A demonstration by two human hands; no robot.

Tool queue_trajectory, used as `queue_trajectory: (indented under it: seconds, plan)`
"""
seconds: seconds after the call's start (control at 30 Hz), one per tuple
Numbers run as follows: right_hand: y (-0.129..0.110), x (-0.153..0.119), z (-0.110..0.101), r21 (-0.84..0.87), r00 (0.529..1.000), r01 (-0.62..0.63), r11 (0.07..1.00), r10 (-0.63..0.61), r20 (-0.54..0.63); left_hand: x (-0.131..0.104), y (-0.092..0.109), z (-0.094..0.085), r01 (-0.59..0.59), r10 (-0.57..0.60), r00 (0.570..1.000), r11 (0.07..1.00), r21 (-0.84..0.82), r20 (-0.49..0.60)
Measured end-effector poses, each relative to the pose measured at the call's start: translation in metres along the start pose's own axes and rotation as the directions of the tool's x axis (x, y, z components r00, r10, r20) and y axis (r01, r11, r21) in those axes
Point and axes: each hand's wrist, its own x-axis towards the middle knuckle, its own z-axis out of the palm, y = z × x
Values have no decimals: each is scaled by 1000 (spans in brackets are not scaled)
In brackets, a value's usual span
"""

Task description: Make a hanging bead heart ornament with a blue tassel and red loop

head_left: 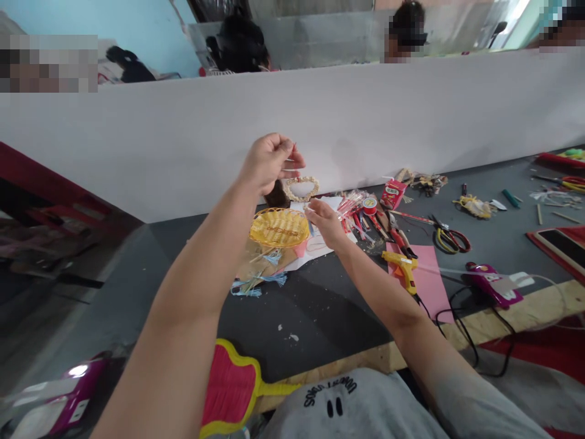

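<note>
My left hand [273, 160] is raised in front of the white partition, its thumb and forefinger pinched on a thin red cord. A small beige woven ring [301, 189] hangs below it. Lower and to the right, my right hand [325, 222] is beside the ring's lower edge, its fingers close together; whether they grip anything is hard to make out. Behind and below my hands lies a yellow woven basket [280, 227], with light blue tassels [260, 281] in front of it.
A yellow glue gun [404, 268] lies on pink paper [432, 277]. Scissors [450, 236], a red box [393, 192] and a purple device [496, 285] are to the right. A pink and yellow fan [233, 384] is at the near edge. People sit behind the white partition [183, 140].
</note>
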Motion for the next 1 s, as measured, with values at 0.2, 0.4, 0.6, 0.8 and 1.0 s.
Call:
queue_trajectory:
  seconds: [0.2,0.4,0.6,0.8,1.0]
  plan:
    - [5,-79,-18,-128,998,-16,992,8,-69,33,-8,-2,18,-18,1000,1000,20,-6]
    - [38,-171,-20,-271,946,53,961,38,321,68,-26,-8,66,-66,998,998,14,-3]
    - [54,-182,-23,-348,925,128,929,15,380,86,-46,-10,93,-93,996,992,84,-9]
    - [47,-184,-23,-394,919,150,907,19,394,91,-72,-3,125,-127,992,985,117,8]
    - [50,-187,-21,-434,905,166,885,38,424,94,-93,-1,168,-169,986,973,156,-6]
